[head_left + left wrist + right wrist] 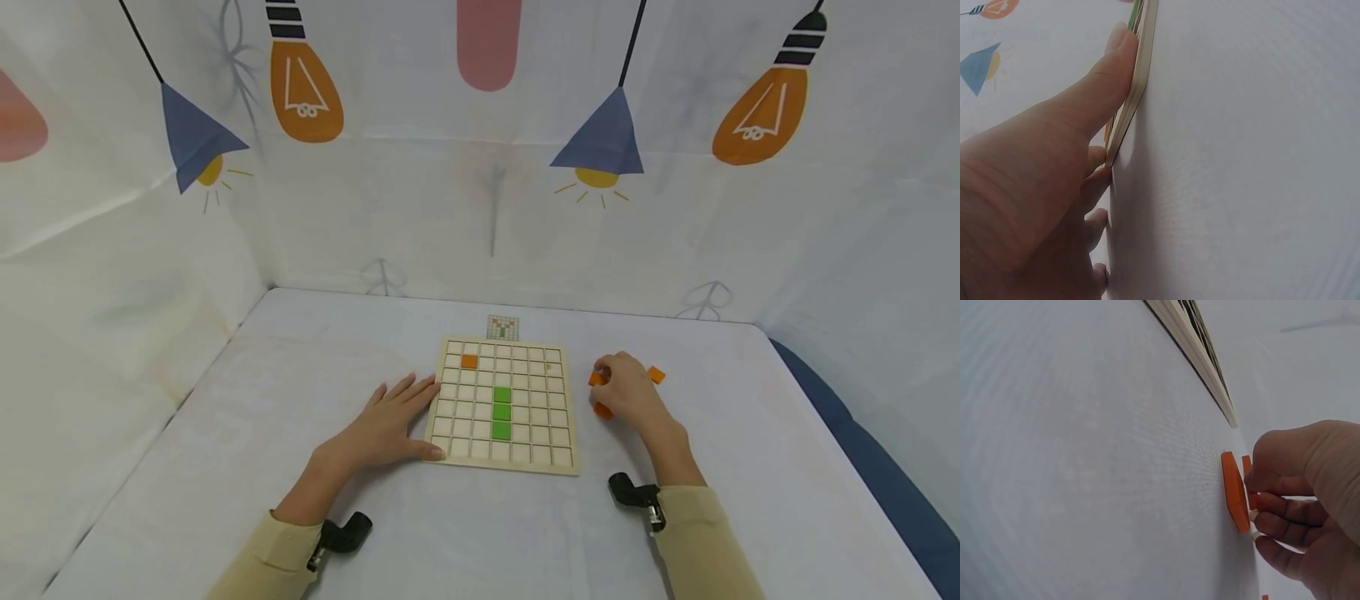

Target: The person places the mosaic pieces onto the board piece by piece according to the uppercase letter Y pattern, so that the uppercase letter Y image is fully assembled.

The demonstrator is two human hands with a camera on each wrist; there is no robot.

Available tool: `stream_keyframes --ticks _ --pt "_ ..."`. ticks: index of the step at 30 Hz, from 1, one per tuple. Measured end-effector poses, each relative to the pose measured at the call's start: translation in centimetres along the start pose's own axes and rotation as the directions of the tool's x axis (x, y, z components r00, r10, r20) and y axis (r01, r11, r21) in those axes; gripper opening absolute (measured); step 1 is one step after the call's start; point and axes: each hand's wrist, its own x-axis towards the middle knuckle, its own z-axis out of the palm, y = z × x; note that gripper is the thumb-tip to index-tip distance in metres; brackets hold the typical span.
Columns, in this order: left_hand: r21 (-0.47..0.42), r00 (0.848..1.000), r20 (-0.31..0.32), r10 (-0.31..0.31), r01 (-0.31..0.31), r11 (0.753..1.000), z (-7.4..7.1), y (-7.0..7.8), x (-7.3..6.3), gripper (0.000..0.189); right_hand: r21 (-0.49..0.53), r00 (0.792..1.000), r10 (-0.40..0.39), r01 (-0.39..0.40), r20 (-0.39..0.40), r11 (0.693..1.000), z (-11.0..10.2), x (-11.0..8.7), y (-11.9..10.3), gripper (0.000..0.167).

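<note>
An orange tile (596, 379) sits at the right fingers (1291, 530) — another (1235, 492) beside.

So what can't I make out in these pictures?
- Small grid card, head view: too small to read its pattern exactly.
- Orange tiles, head view: the right hand partly covers them, so no sure count.
- Board, right wrist view: cut off by the top edge.
</note>
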Motion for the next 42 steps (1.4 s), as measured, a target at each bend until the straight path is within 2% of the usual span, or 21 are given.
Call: stream_keyframes --ticks 10,19,27,36,42 --pt "0.003 1.0 -0.001 -0.001 0.001 1.0 0.2 -0.1 0.1 0.107 -0.018 0.999 -0.031 0.031 -0.032 0.999 0.3 0.0 -0.2 0.037" --pt "0.006 1.0 0.011 -0.017 0.017 1.0 0.1 -0.1 0.1 0.108 -0.041 0.997 -0.061 0.059 -0.054 0.997 0.9 0.0 -1.3 0.035" --pt "0.015 1.0 0.003 -0.013 0.013 1.0 0.4 -0.2 0.2 0.108 -0.064 0.99 -0.123 0.119 -0.068 0.991 1.4 0.1 -2.5 0.036" --pt "0.015 1.0 -0.001 -0.008 0.008 1.0 0.4 -0.2 0.2 0.107 -0.062 0.979 -0.193 0.188 -0.069 0.98 1.8 0.2 -3.7 0.032" --pt "0.014 1.0 -0.007 -0.008 0.008 1.0 0.4 -0.2 0.2 0.107 -0.074 0.978 -0.203 0.199 -0.051 0.977 2.1 0.5 -4.5 0.035"
